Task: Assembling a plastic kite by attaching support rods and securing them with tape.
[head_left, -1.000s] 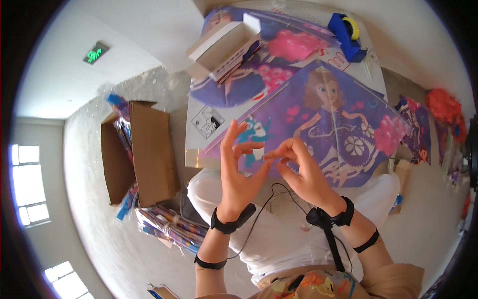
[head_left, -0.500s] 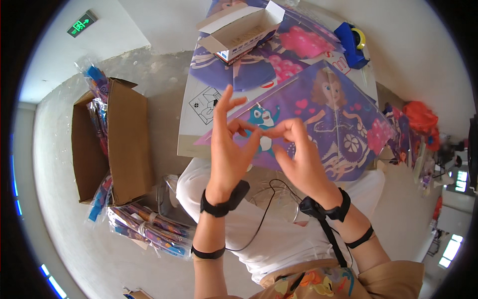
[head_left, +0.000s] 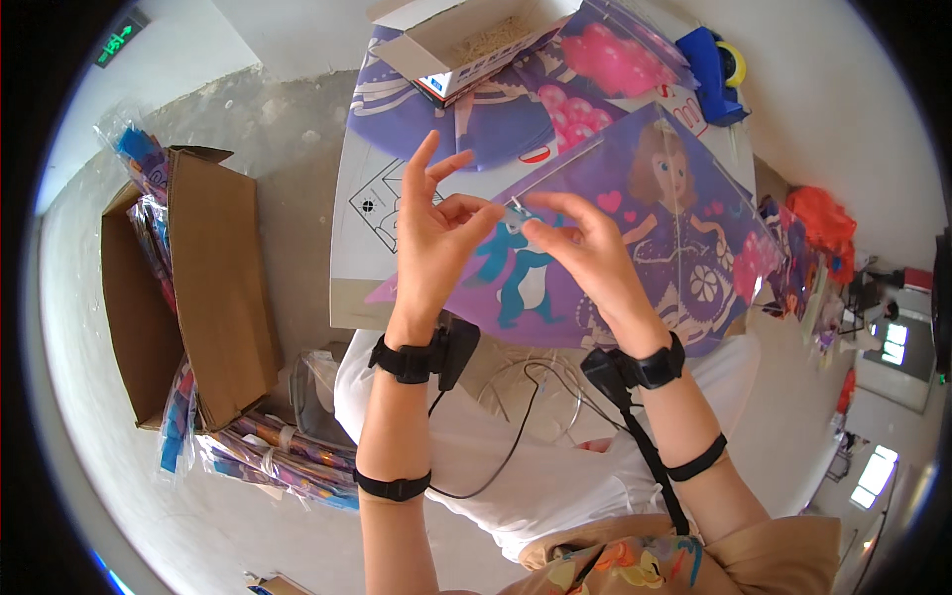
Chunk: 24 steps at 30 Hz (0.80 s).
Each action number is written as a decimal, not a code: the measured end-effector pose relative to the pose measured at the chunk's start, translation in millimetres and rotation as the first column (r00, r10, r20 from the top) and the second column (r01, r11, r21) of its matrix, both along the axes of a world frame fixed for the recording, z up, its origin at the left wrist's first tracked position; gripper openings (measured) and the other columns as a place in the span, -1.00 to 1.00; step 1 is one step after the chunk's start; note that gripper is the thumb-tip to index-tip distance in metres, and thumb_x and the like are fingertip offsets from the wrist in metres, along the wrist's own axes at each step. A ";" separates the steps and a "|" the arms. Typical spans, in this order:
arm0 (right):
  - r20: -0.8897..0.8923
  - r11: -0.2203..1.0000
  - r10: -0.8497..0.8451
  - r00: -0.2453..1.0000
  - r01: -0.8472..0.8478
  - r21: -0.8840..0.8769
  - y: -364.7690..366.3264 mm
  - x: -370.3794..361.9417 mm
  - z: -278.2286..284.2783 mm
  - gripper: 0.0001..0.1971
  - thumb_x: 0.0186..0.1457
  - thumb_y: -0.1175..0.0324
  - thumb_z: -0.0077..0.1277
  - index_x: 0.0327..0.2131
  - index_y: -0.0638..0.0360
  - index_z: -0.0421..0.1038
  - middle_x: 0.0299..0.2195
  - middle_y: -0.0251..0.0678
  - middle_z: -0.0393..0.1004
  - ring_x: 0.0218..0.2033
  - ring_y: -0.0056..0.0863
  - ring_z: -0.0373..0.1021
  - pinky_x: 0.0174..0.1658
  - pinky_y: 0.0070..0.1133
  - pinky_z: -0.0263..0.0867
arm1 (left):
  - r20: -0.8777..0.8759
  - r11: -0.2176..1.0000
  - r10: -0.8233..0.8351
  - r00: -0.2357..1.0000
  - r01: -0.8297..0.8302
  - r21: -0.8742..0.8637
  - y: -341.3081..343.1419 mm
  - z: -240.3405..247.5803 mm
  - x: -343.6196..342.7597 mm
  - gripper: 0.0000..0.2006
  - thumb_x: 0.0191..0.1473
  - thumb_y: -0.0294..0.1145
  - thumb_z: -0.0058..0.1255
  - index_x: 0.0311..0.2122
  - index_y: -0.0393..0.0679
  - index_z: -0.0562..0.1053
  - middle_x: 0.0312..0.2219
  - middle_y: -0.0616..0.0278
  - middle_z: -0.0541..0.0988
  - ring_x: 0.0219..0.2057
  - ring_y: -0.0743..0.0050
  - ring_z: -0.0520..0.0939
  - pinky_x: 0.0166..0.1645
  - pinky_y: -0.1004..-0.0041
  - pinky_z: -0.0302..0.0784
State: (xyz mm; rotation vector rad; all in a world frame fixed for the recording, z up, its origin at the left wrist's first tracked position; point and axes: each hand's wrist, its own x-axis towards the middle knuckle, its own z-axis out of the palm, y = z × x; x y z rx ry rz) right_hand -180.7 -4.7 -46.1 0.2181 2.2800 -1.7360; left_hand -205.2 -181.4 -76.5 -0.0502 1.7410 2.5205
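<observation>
A purple kite (head_left: 684, 238) printed with a cartoon figure in a gown and a teal animal lies across the near part of the table. Thin rods run along its edge and middle. Over the kite's left part, my left hand (head_left: 431, 248) pinches with thumb and forefinger, its other fingers raised. Opposite it, my right hand (head_left: 603, 260) also has thumb and forefinger closed at the same spot. A tiny pale piece shows between the fingertips, too small to name. Beneath them is a small white fitting on the kite's edge rod.
An open white carton (head_left: 486, 71) with small pale sticks stands at the table's far side. A blue tape dispenser (head_left: 706, 74) sits far right. Left on the floor are a brown cardboard box (head_left: 223, 288) and plastic-wrapped bundles (head_left: 288, 451). A red bag (head_left: 821, 220) lies right.
Both hands have moved slightly away from me, still fingertip to fingertip. My right thumb has closed up toward its forefinger. The view has shifted a little.
</observation>
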 end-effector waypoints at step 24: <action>0.429 0.902 -0.070 0.900 0.241 -0.358 -30.9 -8.6 -69.3 -0.84 0.21 0.32 0.02 -0.31 0.22 0.49 -0.64 -0.54 0.31 -0.63 -0.76 0.21 -0.57 -0.71 0.08 | 0.030 0.662 0.076 0.997 -0.028 -0.749 -14.6 -41.0 -7.7 -0.29 -0.05 -0.63 0.11 0.25 -0.09 0.18 -0.29 0.19 0.47 -0.39 0.46 0.50 -0.24 0.42 0.48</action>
